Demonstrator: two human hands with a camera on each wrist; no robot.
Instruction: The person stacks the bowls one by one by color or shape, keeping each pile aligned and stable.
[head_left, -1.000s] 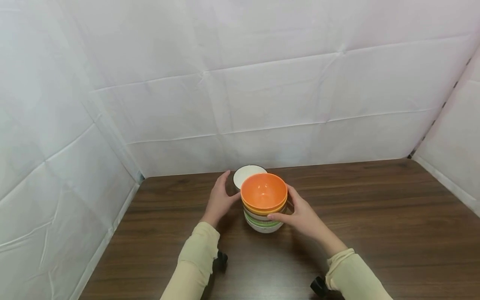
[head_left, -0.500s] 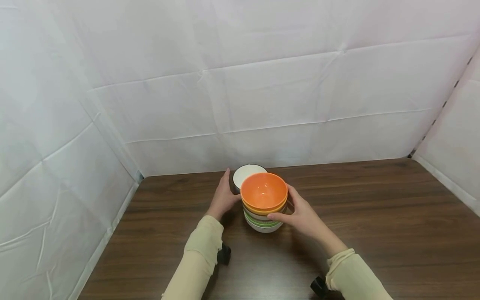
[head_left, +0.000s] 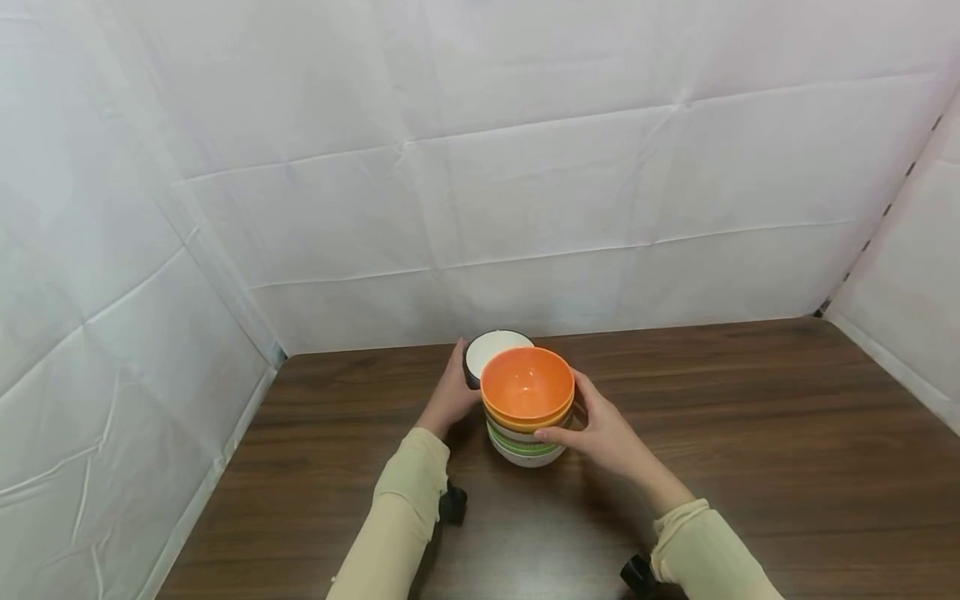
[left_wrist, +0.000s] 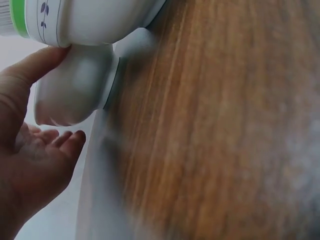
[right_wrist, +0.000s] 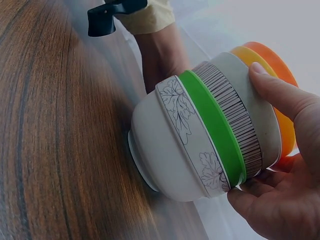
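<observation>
A stack of bowls point(head_left: 525, 458) stands upright on the table: orange on top, yellow below it, then whitish, green-banded and leaf-patterned ones. My right hand point(head_left: 603, 433) grips the stack's upper part from the right. In the right wrist view its thumb point(right_wrist: 280, 90) presses a plain whitish bowl point(right_wrist: 245, 95), the other fingers round the far side. Behind and left of the stack is a white bowl with a black rim point(head_left: 487, 348), partly hidden. My left hand point(head_left: 450, 396) holds this bowl from the left, its thumb point(left_wrist: 37, 65) between bowl and stack, the fingers round the outer side.
The brown wood-grain table point(head_left: 750, 450) reaches out on both sides of the bowls. White sheeting point(head_left: 540, 192) rises close behind the rear bowl and at both sides. A black camera mount shows at the left wrist point(head_left: 452, 505) and another at the right wrist point(head_left: 637, 575).
My left hand has moved slightly right and closed in on the black-rimmed bowl, which has shifted a little left. The right hand and the stack look almost still.
</observation>
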